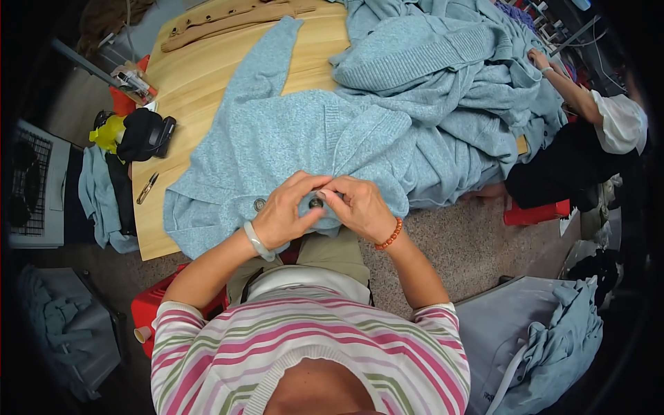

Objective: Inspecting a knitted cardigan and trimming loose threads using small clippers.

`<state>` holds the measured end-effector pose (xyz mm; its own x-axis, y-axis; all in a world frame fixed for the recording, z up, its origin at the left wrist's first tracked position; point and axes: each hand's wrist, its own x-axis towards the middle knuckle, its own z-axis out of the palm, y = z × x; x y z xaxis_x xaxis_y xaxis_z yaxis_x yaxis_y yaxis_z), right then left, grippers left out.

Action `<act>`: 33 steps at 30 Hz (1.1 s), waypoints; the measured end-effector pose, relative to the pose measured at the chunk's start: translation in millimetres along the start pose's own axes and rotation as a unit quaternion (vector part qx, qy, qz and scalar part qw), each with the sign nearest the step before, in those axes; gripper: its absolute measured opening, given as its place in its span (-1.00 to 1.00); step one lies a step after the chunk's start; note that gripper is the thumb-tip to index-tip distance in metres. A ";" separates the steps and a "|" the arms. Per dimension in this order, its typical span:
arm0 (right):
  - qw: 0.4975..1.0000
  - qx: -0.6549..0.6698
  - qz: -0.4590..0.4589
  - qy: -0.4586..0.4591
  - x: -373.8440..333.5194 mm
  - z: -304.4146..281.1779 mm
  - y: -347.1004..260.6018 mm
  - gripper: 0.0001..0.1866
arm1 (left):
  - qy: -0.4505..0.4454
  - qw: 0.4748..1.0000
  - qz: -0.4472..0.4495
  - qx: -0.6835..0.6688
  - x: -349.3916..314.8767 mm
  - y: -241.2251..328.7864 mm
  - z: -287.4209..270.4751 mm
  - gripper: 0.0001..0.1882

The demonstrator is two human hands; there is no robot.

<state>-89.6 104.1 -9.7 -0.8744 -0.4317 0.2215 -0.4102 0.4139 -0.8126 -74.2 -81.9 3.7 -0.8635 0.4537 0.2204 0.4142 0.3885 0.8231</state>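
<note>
— Pinching a small dark round button (316,203) is what both hands are doing right now, as far as I'm reading it from here. It's sitting on the front edge of the light blue knitted cardigan (277,149), right at the near edge of the pale wooden table (194,76).

— Which hand is actually holding it?

— I'm seeing the left hand (283,214) closing on it from the left, thumb and fingers narrow around the button and the knit bunched under it. The right hand (360,207) is coming in from the right, fingertips (330,196) touching the same spot, closed tight on the fabric edge. Neither is nearer; the button is lying between them, at the fingertips.

— And how is the garment lying?

— I'm reading its long axis as running away from the body, one sleeve stretching toward the far side of the table. A second round button (259,204) is showing just left of the left hand, on the same front edge, so the row is running left to right across the hands.

— Anything else around?

— A heap of blue knitwear (449,76) is piling up to the right, where another person's arm (570,93) is reaching in. Small metal snips (146,188) are lying near the table's left edge, well apart from the hands, and a tan garment (228,21) is lying at the far end.
</note>
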 end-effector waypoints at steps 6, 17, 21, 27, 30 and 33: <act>0.983 -0.168 0.041 -0.070 -34.3 -35.1 0.7 -0.79 | 0.022 0.998 -0.056 -0.033 -3.2 -16.2 -5.8 -0.75; 0.981 -0.045 0.124 0.145 -87.0 -26.3 1.9 -0.88 | -0.044 0.994 0.044 -0.090 89.4 12.0 28.0 -0.54; 0.980 -0.025 0.082 0.177 -88.0 -21.3 2.4 -0.89 | -0.158 0.969 -0.016 -0.191 80.3 24.0 47.7 -0.65; 0.984 -0.012 0.064 0.165 -81.8 -31.0 1.8 -0.91 | 0.103 0.970 -0.162 -0.146 68.5 -8.5 21.7 -0.75; 0.986 -0.044 0.047 0.152 -71.4 -32.2 -0.6 -0.90 | 0.009 0.938 -0.277 -0.207 83.7 -19.0 12.6 -0.66; 0.985 -0.075 0.027 0.151 -67.0 -31.7 -3.6 -0.87 | -0.020 0.952 -0.210 -0.221 97.1 -17.4 18.7 -0.67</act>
<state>-37.8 156.9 -4.5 -0.9241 -0.1558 0.3488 -0.3741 0.5542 -0.7436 -159.8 -29.6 1.0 -0.9107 0.3673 -0.1891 -0.1337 0.1711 0.9762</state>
